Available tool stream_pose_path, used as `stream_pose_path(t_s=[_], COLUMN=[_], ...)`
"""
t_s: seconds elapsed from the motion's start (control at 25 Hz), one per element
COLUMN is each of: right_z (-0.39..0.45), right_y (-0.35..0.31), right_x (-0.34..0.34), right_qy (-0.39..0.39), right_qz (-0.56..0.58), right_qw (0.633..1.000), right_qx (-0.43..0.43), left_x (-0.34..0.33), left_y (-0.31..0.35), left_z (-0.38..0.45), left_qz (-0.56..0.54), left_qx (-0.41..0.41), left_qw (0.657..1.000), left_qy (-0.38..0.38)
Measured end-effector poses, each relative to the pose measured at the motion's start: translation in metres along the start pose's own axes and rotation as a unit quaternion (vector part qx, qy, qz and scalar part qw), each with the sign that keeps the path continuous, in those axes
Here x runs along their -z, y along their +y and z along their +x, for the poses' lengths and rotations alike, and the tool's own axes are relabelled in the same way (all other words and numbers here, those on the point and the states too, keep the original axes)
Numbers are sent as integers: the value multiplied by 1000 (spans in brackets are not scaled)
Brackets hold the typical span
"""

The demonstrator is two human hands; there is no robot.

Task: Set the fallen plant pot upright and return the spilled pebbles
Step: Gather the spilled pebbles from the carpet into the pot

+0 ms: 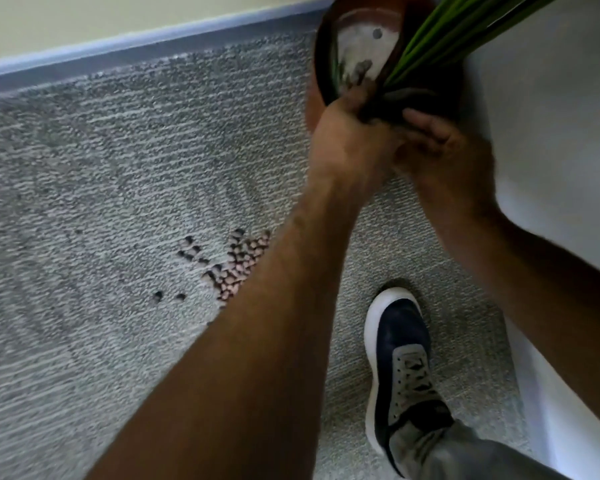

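At the far left a pale wall meets a blue-grey skirting strip that runs up toward the right, and below it lies grey ribbed carpet. On the carpet, left of centre, the spilled pebbles lie in a small heap with a few strays scattered to its left; the left forearm crosses just in front of the heap and hides its right edge. Further right, near the top, the brown plant pot is tilted with its mouth facing the camera, showing a pale inner bottom with a small hole, and green stalks lean out of it toward the upper right. The left hand grips the pot's near rim, fingers curled over the edge. Just beside it the right hand holds the rim too, thumb on top, though motion blur hides its fingers. Below stands a dark blue shoe with a white sole, and a white surface fills the right edge.
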State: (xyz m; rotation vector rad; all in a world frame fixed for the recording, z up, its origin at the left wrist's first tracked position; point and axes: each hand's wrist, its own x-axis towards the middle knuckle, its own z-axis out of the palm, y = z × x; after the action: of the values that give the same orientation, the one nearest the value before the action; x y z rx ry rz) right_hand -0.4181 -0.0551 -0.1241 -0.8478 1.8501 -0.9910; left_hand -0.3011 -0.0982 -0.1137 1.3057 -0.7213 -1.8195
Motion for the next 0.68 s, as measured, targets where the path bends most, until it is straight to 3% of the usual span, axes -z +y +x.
stream_pose_path(t_s=[0.12,0.2,0.28,0.32,0.36,0.44,0.52,0.56,0.68], right_z=[-16,-32,-47,-55,-64,-72,-75,-76,-79], right_y=[16,23,26,29,35,47,55,57,65], right_x=[-3,-10,-21,-30,-43,-56,-68,-71,-83], right_qy=[47,64,9,-64,-155,-310,-363,-372,-386], right_qz=[-82,-138,-189,-225,-282,-453,-576,-600,-595], right_qw=[990,981,976,968,944,832,723,697,699], right_qx=[104,123,111,89,71,79,121,124,91], left_x=[7,22,49,70,99,154,204,221,248], left_y=[-9,-26,-50,-66,-82,-106,-118,-122,-133], left_z=[-14,-35,-59,-72,-83,-99,-117,-126,-147], left_qz=[103,158,209,252,322,478,574,594,614], left_qx=[-73,-92,-47,-14,20,96,150,164,164], left_qw=[988,967,954,943,921,845,768,750,743], left_qy=[91,178,211,215,219,221,240,242,210])
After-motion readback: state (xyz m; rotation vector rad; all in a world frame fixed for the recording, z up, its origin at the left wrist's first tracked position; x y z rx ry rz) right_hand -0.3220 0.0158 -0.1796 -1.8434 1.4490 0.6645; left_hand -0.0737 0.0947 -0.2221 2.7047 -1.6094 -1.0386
